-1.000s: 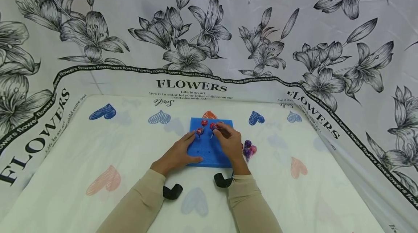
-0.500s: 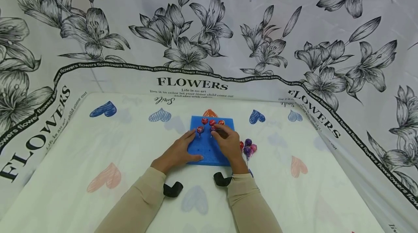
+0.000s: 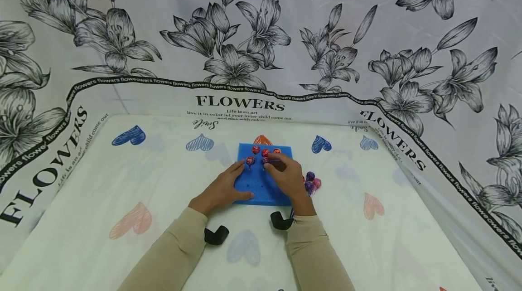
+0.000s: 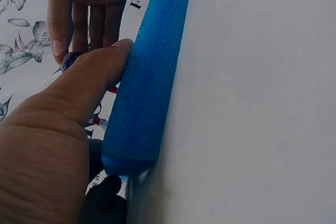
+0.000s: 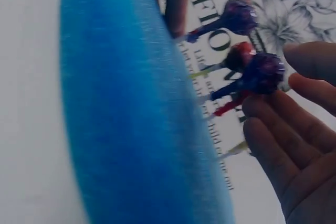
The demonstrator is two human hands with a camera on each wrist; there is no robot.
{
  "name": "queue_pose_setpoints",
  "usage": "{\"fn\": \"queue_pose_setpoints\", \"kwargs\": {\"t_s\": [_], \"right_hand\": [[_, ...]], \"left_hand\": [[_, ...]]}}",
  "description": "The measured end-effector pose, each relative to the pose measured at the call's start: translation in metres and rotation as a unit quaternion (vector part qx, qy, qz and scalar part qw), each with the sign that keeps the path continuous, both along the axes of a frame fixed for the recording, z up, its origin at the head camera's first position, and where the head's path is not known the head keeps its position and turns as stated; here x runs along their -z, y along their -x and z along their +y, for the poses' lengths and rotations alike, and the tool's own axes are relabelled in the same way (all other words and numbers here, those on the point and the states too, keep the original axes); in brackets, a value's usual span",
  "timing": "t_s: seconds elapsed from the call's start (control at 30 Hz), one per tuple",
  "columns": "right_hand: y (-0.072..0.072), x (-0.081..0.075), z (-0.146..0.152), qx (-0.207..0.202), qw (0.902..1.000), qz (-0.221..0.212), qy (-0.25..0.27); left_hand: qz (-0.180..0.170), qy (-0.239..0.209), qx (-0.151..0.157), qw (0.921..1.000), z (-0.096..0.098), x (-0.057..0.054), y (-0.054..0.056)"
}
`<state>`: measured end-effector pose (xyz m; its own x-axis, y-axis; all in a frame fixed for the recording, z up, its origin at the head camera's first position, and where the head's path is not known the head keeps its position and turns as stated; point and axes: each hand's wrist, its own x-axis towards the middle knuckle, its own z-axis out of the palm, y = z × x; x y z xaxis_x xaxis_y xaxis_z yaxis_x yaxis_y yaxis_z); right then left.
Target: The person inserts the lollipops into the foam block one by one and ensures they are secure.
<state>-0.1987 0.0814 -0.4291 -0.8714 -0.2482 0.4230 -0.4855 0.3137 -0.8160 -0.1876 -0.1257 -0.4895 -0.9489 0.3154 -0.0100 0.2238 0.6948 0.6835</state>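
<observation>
A blue foam block (image 3: 261, 195) with small holes lies on the table, several wrapped lollipops standing in its far part. My left hand (image 3: 220, 186) rests on the block's left side, fingers and thumb extended; the left wrist view shows the thumb (image 4: 100, 69) reaching over its edge. Over the block's right part is my right hand (image 3: 285, 175), its fingertips right at a purple-wrapped lollipop (image 5: 265, 74) whose stick goes down to the foam. In the right wrist view, the right thumb and fingers are spread loosely around this lollipop's head. A red lollipop (image 3: 250, 160) stands near my left fingertips.
A bunch of loose purple, pink and red lollipops (image 3: 311, 183) lies right of the block, partly behind my right hand. Black curved camera mounts (image 3: 216, 235) are at both wrists. A flower-printed curtain (image 3: 244, 32) rises behind the white heart-printed tablecloth (image 3: 171, 182).
The purple lollipop, pinched and tilted in my right hand a second ago, now sits lower among the red ones. The right fingers have loosened around it. The left hand stays on the block.
</observation>
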Motion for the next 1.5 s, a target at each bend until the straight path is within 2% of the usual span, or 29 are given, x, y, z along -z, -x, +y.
{"fn": "queue_pose_setpoints", "kwargs": {"t_s": [0.13,0.27,0.43,0.57,0.77,0.93,1.07,1.2,1.33,1.5], "right_hand": [[0.005,0.001,0.010,0.014,0.9995,-0.026,-0.009],[0.012,0.002,0.020,0.014,0.9994,-0.026,-0.015],[0.000,-0.021,0.024,0.002,0.9998,-0.010,-0.017],[-0.010,-0.037,0.029,-0.034,0.9994,0.006,0.009],[-0.028,-0.061,0.041,-0.091,0.9929,0.062,0.044],[-0.044,-0.078,0.054,-0.103,0.9849,0.118,0.073],[-0.053,-0.091,0.065,-0.101,0.9765,0.163,0.099],[-0.056,-0.095,0.077,-0.099,0.9698,0.176,0.136],[-0.053,-0.092,0.093,-0.077,0.9703,0.165,0.159],[-0.049,-0.087,0.111,-0.007,0.9768,0.125,0.174]], "left_hand": [[-0.003,0.000,0.000,1.0000,0.001,-0.001,-0.001],[-0.005,0.000,0.000,1.0000,0.001,-0.002,-0.001],[-0.010,0.000,-0.002,0.9999,0.002,-0.001,-0.001],[-0.012,0.002,-0.003,0.9999,0.002,-0.001,-0.001],[-0.016,0.002,-0.004,0.9999,0.004,-0.001,-0.002],[-0.015,0.002,0.000,0.9999,0.004,-0.002,-0.003],[-0.009,0.007,0.002,0.9999,0.004,-0.001,-0.002],[-0.005,0.007,0.003,1.0000,0.003,0.000,-0.002],[-0.005,0.005,0.005,1.0000,0.002,-0.001,-0.001],[-0.006,0.009,0.003,0.9999,0.003,0.000,0.000]]}}
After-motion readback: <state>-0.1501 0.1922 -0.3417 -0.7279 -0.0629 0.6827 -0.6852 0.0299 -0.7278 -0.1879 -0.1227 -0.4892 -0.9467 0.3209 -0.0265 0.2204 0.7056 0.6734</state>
